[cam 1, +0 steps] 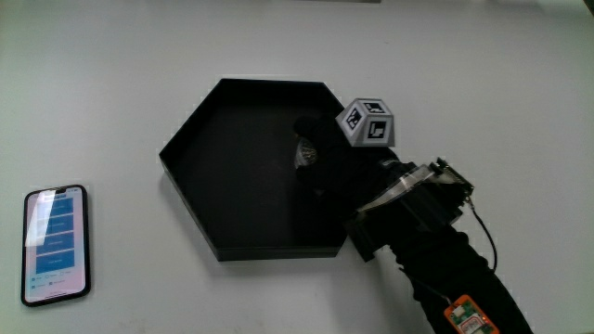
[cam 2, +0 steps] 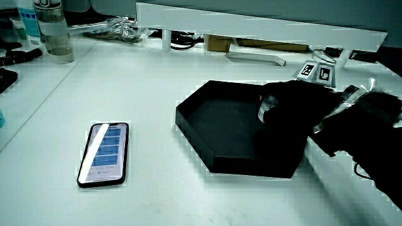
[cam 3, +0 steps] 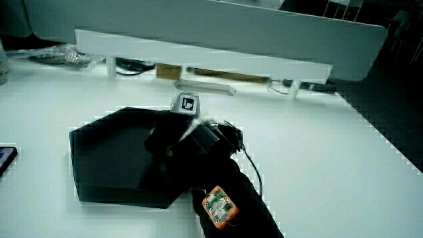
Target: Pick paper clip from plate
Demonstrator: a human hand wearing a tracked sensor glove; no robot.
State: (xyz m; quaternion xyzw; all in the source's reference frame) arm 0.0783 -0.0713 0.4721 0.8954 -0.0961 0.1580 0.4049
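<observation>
A black hexagonal plate [cam 1: 190,139] lies in the middle of the white table, and it shows in both side views [cam 2: 188,119] [cam 3: 79,142]. The gloved hand [cam 1: 320,158] reaches into the plate over the rim nearest the forearm, with the patterned cube [cam 1: 367,122] on its back. Its fingers are curled and pinched on a small pale, shiny paper clip [cam 1: 304,153], low over the plate's floor. In a side view the clip [cam 2: 270,108] glints between the fingertips. In a side view the hand [cam 3: 162,139] hides the clip.
A phone [cam 1: 56,243] with a lit screen lies on the table beside the plate, nearer to the person. In a side view a bottle [cam 2: 53,31] stands near the low partition [cam 2: 251,25]. An orange tag [cam 1: 469,317] sits on the forearm.
</observation>
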